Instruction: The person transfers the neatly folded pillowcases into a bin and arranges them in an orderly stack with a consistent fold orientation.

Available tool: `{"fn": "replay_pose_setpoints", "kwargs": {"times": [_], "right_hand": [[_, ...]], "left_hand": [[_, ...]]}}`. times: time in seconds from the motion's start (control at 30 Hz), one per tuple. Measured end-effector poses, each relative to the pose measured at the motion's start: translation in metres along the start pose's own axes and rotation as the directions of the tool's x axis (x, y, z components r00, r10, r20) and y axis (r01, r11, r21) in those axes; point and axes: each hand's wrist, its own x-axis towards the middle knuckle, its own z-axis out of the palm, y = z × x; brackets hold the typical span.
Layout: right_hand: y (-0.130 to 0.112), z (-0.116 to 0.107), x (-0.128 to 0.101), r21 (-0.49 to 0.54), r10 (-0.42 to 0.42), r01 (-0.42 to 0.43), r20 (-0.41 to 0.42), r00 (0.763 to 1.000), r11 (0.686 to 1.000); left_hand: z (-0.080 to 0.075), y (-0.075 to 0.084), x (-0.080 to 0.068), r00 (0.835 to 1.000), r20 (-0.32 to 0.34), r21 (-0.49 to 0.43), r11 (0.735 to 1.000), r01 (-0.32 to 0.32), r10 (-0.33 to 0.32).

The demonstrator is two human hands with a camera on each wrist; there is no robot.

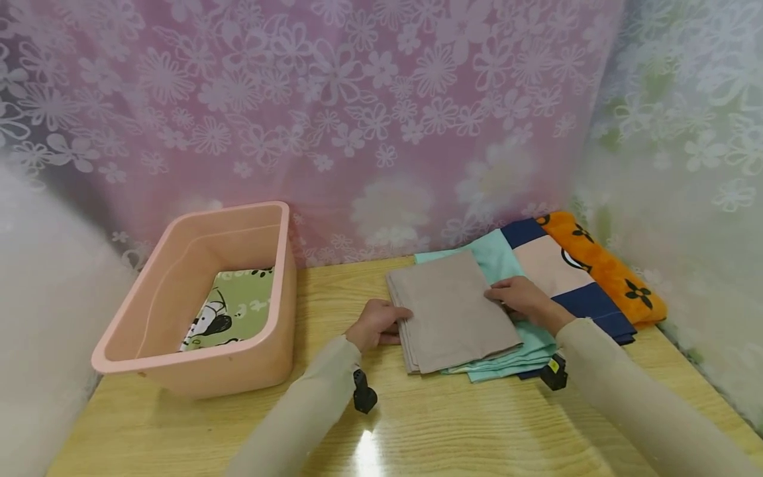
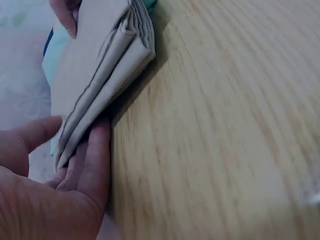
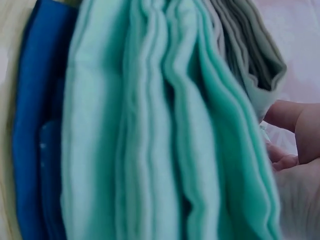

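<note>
A folded grey-beige cloth in several layers lies partly over a folded mint-green cloth. My left hand grips its left edge; in the left wrist view the thumb lies on top and the fingers reach beneath the layers. At the opposite edge my right hand pinches the same cloth. In the right wrist view the right thumb meets the grey-beige cloth, while thick mint-green folds cover much of the view and partly hide the fingers.
Further right, a navy and pale-pink cloth overlaps an orange cloth with dark flower shapes. A pink plastic tub stands at the left, holding a green cloth with a cartoon dog. Floral curtain hangs behind the wooden table.
</note>
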Motion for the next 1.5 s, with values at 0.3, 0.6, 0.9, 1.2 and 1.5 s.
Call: {"fn": "replay_pose_setpoints", "kwargs": {"times": [0.3, 0.6, 0.9, 1.2, 1.5], "right_hand": [[0.000, 0.000, -0.001, 0.003, 0.022, -0.022, 0.012, 1.000, 1.000], [0.003, 0.002, 0.004, -0.009, 0.013, -0.013, 0.016, 1.000, 1.000], [0.001, 0.001, 0.004, -0.021, 0.018, -0.017, 0.032, 0.999, 1.000], [0.010, 0.001, 0.002, -0.151, -0.058, 0.052, -0.035, 0.998, 0.987], [-0.007, 0.002, -0.012, -0.204, -0.169, 0.152, -0.066, 0.983, 0.967]], "left_hand": [[0.001, -0.005, 0.001, 0.998, -0.046, 0.020, 0.999, -0.033, 0.034], [-0.002, -0.009, 0.002, 0.997, -0.068, 0.015, 0.999, -0.044, 0.045], [-0.003, -0.009, 0.003, 0.997, -0.051, 0.021, 0.999, -0.050, 0.051], [0.006, -0.015, -0.004, 0.994, -0.046, 0.010, 0.995, -0.099, 0.099], [0.009, -0.010, -0.009, 0.984, -0.075, -0.010, 0.987, -0.162, 0.161]]}}
